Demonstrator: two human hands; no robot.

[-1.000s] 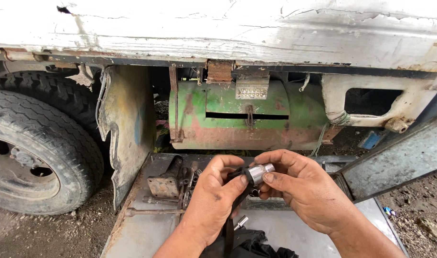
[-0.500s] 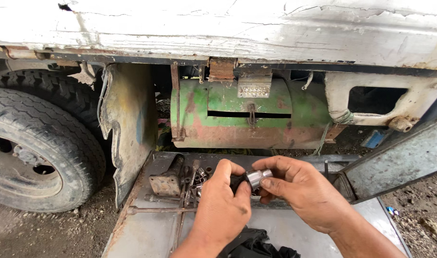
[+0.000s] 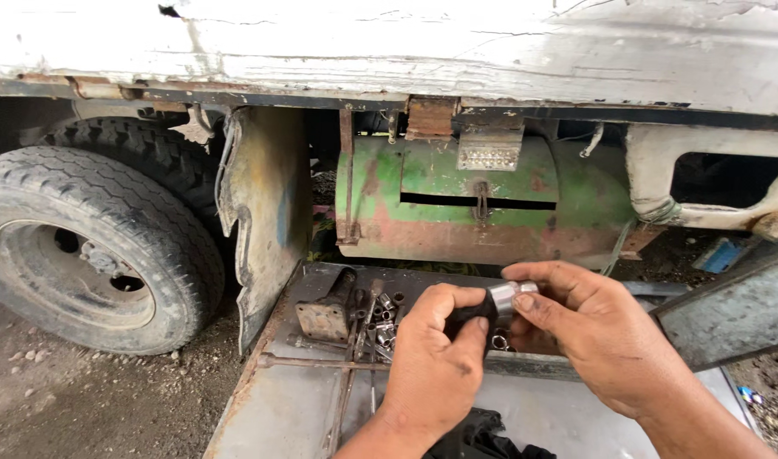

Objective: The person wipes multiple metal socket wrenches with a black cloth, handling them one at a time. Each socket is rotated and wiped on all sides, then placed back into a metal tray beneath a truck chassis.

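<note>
Nearest, my left hand (image 3: 435, 365), knuckles up, fingers clenched round a black tool handle (image 3: 469, 319). Just right, my right hand (image 3: 605, 340) pinches the silver socket (image 3: 506, 297) at its tip. Beyond, loose sockets (image 3: 384, 323) on the metal tray (image 3: 287, 408); farther, a green tank (image 3: 482, 200).

Socket (image 3: 509, 297) – shiny smooth metal; tank (image 3: 482, 208) – rusty matt painted steel; tyre (image 3: 100, 246) – rough rubber.

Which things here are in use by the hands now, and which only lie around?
In hand:
- silver socket, pinched by right hand
- black handle, gripped by left hand

Lying about:
- loose sockets on the metal tray
- rusty jack
- long rod
- black cloth
- tyre, green tank
</note>
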